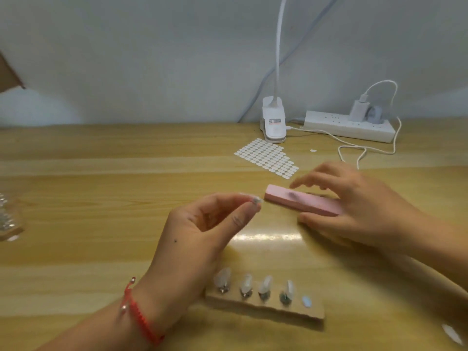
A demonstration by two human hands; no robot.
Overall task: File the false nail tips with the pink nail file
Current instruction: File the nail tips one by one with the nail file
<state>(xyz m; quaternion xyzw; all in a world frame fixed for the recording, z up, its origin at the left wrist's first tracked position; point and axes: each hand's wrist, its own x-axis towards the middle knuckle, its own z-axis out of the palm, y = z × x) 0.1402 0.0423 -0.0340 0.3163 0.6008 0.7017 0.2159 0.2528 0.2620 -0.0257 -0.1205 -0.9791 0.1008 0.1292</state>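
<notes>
The pink nail file [298, 201], a long block, lies on the wooden table right of centre. My right hand [354, 206] hovers over its right end, fingers spread and fairly straight above it, thumb by its near edge; the hand is blurred. My left hand [202, 229] is raised just left of the file and pinches one false nail tip [256, 200] between thumb and forefinger. Near me stands a wooden holder [298, 312] with several pale nail tips [246, 283] stuck upright on it. Its rightmost spot [306, 300] bears only a small pale pad.
A sheet of white oval stickers [268, 158] lies behind the file. Further back stand a white clip lamp [273, 122] and a power strip [329, 125] with a trailing cable [354, 148]. A clear object [7, 216] sits at the left edge, and a loose pale tip [453, 334] lies bottom right.
</notes>
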